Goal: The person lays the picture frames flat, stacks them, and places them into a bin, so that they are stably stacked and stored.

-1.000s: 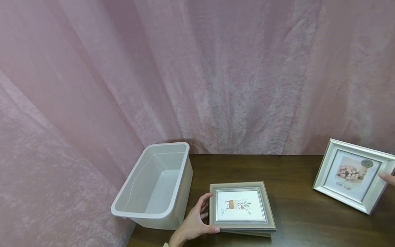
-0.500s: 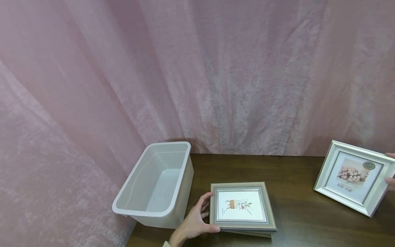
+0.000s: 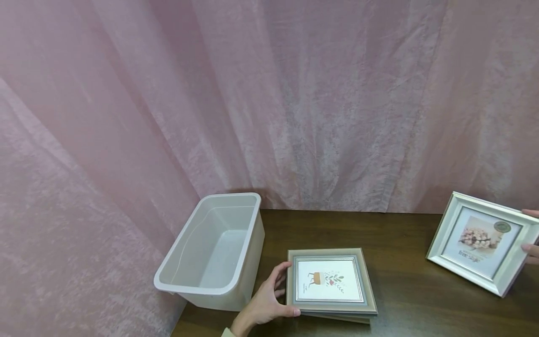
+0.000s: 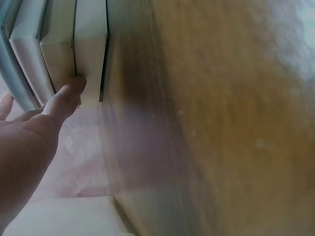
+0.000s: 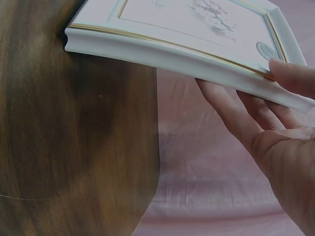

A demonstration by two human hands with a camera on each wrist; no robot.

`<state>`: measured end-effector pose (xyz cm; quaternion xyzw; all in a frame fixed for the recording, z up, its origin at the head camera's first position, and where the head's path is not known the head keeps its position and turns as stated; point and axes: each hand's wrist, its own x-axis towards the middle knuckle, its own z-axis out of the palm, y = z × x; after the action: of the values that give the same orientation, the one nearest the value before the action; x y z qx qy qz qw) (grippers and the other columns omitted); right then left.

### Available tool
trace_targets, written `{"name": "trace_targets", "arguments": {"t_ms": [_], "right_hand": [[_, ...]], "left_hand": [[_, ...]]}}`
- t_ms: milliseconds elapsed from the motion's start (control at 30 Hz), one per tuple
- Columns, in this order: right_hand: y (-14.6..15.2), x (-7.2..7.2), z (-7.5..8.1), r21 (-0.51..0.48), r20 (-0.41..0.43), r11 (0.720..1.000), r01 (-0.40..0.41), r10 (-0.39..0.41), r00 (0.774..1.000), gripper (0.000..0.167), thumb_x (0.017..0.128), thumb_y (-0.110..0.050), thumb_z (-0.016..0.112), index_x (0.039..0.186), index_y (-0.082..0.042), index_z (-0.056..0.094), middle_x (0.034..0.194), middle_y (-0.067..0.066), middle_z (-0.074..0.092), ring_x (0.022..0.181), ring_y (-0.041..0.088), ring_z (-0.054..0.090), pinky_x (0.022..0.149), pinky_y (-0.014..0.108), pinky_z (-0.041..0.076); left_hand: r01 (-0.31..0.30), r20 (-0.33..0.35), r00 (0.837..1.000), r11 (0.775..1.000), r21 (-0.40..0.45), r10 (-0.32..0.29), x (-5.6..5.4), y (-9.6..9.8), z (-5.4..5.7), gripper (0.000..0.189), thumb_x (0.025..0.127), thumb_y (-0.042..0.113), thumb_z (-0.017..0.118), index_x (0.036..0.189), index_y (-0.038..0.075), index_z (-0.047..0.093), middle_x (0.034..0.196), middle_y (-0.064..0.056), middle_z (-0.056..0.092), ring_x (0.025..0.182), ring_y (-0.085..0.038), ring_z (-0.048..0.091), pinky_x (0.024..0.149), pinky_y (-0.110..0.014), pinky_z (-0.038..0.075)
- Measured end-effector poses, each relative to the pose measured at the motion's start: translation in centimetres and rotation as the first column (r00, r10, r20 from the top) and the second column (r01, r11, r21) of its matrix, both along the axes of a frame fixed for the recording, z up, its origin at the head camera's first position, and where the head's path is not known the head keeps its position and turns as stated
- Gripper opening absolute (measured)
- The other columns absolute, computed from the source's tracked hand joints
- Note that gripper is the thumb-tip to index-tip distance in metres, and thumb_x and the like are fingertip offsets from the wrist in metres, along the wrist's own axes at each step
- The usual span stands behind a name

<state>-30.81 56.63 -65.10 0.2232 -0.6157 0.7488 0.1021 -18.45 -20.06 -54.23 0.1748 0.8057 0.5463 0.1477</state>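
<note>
In the head view a stack of picture frames (image 3: 329, 281) lies flat on the dark wooden table. The top one has a beige and grey border around a plant drawing. My left hand (image 3: 267, 302) grips the stack at its left side, thumb at the near edge and fingers along the left edge. From the left wrist, a fingertip (image 4: 78, 82) presses the sides of the lower frames. At the far right stands a white picture frame (image 3: 480, 241), leaning back. My right hand (image 5: 290, 157) pinches its right side, thumb on the front and fingers behind.
A pale grey plastic bin (image 3: 210, 252) stands left of the stack, close beside the left hand. A pink velvet curtain (image 3: 320, 117) hangs along the back edge of the wooden table (image 3: 404, 262).
My right hand has shifted from a fingertip on the white frame's front to a pinch at its right edge. The left hand and the stack have stayed put.
</note>
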Motion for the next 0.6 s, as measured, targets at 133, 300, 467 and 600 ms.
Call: {"name": "trace_targets", "arguments": {"t_ms": [133,300,467,600], "right_hand": [[0.3,-0.2,-0.3,-0.026,0.001,0.999,-0.036,0.036,0.999,0.108,0.084,0.041,0.034,0.168,-0.027,0.036,0.136,-0.016,0.064,0.106,-0.001,0.074,0.058,0.029,0.065],[0.4,-0.2,-0.5,-0.020,0.006,0.999,-0.029,0.030,1.000,0.110,0.083,0.042,0.032,0.168,-0.027,0.036,0.136,-0.017,0.060,0.106,-0.002,0.073,0.059,0.029,0.066],[0.7,-0.3,-1.1,-0.025,0.007,1.000,-0.017,0.017,1.000,0.110,0.082,0.043,0.032,0.167,-0.027,0.038,0.135,-0.016,0.060,0.104,-0.001,0.073,0.059,0.029,0.066],[0.2,0.0,-1.0,-0.016,0.010,1.000,0.024,-0.024,1.000,0.108,0.083,0.042,0.035,0.167,-0.026,0.040,0.135,-0.016,0.058,0.102,-0.002,0.072,0.058,0.028,0.065]], "left_hand": [[-0.002,-0.002,1.000,1.000,0.000,0.002,-0.1,0.0,-0.1,0.113,0.080,0.021,0.099,0.169,0.022,0.030,0.176,-0.029,0.030,0.162,-0.058,0.029,0.119,-0.063,0.050],[0.002,-0.013,1.000,1.000,-0.002,-0.002,-0.2,0.0,-0.3,0.113,0.080,0.022,0.099,0.169,0.022,0.029,0.176,-0.030,0.031,0.161,-0.058,0.030,0.118,-0.062,0.051],[0.005,-0.011,1.000,1.000,0.000,-0.005,-0.2,0.0,-0.4,0.113,0.080,0.024,0.099,0.169,0.022,0.029,0.175,-0.030,0.031,0.161,-0.058,0.030,0.119,-0.061,0.051],[0.008,-0.015,1.000,1.000,-0.001,-0.008,-0.2,-0.1,-0.4,0.113,0.080,0.025,0.099,0.169,0.022,0.029,0.175,-0.031,0.031,0.161,-0.059,0.030,0.118,-0.062,0.051]]}}
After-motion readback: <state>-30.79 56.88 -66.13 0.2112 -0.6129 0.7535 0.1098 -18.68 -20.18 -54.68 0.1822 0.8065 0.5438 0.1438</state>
